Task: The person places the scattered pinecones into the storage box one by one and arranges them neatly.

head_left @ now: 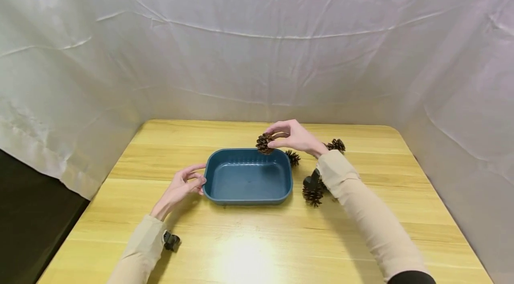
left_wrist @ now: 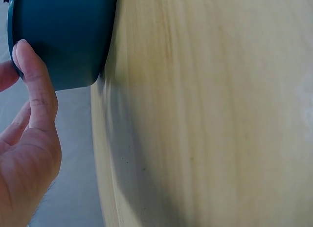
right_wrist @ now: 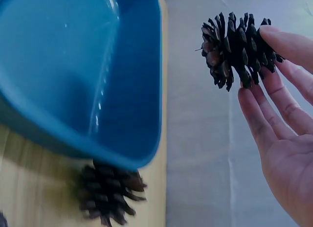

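Note:
In the head view a brown pine cone is pinched by my right hand above the far right rim of a blue rectangular basin. The right wrist view shows this pine cone between the thumb and fingers of my right hand, raised off the table. My left hand grips the basin's left rim, thumb and fingertips on its edge. Close up in the left wrist view, the left thumb lies against the basin's outer wall. Nothing lies inside the basin.
Another pine cone sits against the basin's right side. More pine cones lie to the right, partly hidden by the right forearm, with one farther back. A pale curtain hangs behind the wooden table.

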Available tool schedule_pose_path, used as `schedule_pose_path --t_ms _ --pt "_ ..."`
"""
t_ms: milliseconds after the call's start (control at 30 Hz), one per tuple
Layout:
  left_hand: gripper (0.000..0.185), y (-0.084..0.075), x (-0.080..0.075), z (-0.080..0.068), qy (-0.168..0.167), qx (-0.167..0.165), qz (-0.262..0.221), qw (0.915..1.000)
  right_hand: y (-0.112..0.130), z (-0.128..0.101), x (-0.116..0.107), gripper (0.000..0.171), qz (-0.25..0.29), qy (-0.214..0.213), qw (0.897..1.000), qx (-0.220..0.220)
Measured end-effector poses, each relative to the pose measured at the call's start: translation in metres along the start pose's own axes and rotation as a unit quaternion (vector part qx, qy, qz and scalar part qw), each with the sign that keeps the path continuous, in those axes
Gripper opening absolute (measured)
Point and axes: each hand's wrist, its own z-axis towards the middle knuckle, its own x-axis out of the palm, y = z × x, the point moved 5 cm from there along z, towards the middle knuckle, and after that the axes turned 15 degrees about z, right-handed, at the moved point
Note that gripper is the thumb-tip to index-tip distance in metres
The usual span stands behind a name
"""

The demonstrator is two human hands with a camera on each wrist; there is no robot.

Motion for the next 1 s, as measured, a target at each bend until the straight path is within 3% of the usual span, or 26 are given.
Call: schedule_pose_path --t_ms 600,1000 --pt "0.058 0.001 0.0 0.001 0.003 -0.002 -0.005 1.0 -0.02 0.044 0.052 0.039 0.04 -0.004 0.999 0.032" --pt "0.058 0.001 -0.003 0.0 0.003 -0.006 0.003 1.0 -0.036 0.063 0.078 0.035 0.0 -0.026 0.999 0.023"
